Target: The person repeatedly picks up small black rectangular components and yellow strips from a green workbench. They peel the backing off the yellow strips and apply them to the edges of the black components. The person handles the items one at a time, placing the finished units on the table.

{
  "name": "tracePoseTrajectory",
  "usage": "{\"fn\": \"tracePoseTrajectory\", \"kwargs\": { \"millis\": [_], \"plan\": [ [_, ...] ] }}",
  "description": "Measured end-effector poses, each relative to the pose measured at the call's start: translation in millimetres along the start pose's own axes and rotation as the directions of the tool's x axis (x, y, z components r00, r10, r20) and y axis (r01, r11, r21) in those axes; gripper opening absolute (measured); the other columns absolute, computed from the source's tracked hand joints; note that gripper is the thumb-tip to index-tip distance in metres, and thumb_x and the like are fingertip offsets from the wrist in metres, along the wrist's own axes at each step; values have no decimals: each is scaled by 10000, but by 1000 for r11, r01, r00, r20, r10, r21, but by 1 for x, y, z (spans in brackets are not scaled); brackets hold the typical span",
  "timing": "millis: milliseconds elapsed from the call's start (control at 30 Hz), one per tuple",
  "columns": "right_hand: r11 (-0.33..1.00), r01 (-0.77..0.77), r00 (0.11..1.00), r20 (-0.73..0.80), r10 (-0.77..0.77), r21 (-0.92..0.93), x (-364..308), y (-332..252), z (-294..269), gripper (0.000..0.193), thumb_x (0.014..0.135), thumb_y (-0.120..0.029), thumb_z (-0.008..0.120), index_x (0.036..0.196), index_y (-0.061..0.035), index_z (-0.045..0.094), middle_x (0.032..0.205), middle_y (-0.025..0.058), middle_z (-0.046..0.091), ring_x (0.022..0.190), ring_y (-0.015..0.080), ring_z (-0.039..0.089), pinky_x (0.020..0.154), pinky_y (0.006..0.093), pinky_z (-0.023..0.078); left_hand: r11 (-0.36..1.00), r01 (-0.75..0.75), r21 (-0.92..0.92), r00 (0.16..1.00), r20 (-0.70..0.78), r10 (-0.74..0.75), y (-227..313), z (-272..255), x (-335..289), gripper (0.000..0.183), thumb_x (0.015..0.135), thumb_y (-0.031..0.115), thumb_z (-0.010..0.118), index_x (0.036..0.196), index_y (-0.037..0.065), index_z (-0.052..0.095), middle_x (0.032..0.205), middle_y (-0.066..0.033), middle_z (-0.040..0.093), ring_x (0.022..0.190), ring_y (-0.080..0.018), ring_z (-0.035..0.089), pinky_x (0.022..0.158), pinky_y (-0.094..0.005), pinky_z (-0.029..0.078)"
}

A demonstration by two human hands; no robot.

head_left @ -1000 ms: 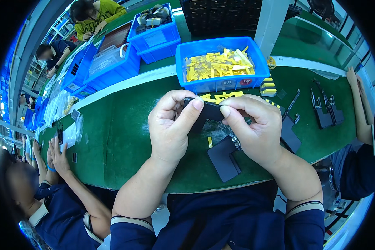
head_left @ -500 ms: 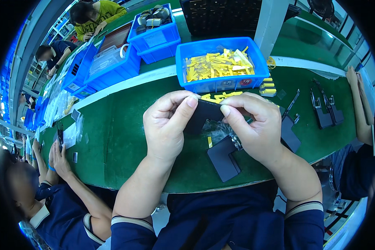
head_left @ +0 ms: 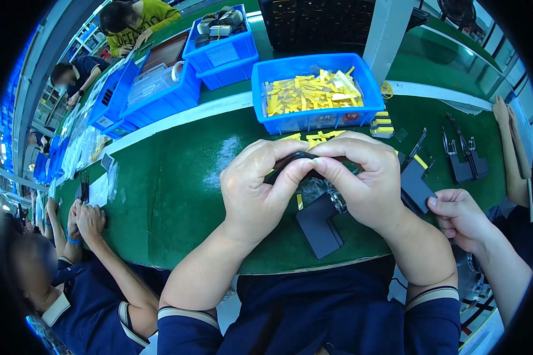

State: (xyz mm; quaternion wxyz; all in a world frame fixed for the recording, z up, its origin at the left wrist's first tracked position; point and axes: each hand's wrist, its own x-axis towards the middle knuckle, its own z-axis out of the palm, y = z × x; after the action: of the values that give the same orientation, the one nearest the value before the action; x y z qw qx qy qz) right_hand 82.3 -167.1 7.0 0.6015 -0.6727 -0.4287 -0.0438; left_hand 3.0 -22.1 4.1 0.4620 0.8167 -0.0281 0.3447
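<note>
My left hand (head_left: 254, 186) and my right hand (head_left: 364, 180) pinch a thin black part (head_left: 296, 157) between thumbs and fingers. The thumb tips nearly meet at its near edge, and much of the part is hidden by my fingers. Below my right wrist, a dark grey L-shaped piece (head_left: 320, 226) with metal fittings at its upper end lies on the green bench. Beside it sits a small yellow strip (head_left: 299, 202). More loose yellow strips (head_left: 323, 137) show just beyond my fingertips.
Beyond my hands stands a blue bin (head_left: 320, 123) of yellow strips, with a stack of yellow-and-dark blocks (head_left: 382, 125) beside it. At right, a co-worker's hand (head_left: 461, 218) touches another grey piece (head_left: 417, 188). Farther right lie similar pieces (head_left: 461, 168). Blue crates (head_left: 160, 97) stand back left.
My thumbs have come together, and the black part has tilted so less of its face shows. A co-worker's hand has reached in from the right onto a grey piece.
</note>
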Motion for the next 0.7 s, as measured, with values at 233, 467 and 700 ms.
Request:
{"fn": "tracePoseTrajectory", "kwargs": {
  "millis": [233,467,700],
  "plan": [
    [998,-56,997,-50,54,-39,1,-2,-2,96,755,-34,674,830,25,659,761,120,650,651,198,630,577,269,489,964,-204,170,974,-62,217,-1,-3,4,111,774,-15,665,881,-2,639,832,-91,630,750,-142,601,640,-236,474],
    [998,-32,997,-77,28,-56,-1,-2,1,93,748,-22,673,826,26,658,754,120,646,647,199,626,568,271,484,911,-280,302,948,-62,312,-2,-4,6,141,706,-36,683,813,24,614,744,-93,630,654,-211,607,564,-289,477],
    [997,-36,996,-83,30,-72,-1,0,1,92,744,-19,670,825,24,658,757,125,648,651,215,628,568,284,483,891,-309,331,942,-22,335,-2,-3,5,104,732,-40,666,795,2,594,743,-95,626,633,-166,591,568,-255,478]
  ]
}}
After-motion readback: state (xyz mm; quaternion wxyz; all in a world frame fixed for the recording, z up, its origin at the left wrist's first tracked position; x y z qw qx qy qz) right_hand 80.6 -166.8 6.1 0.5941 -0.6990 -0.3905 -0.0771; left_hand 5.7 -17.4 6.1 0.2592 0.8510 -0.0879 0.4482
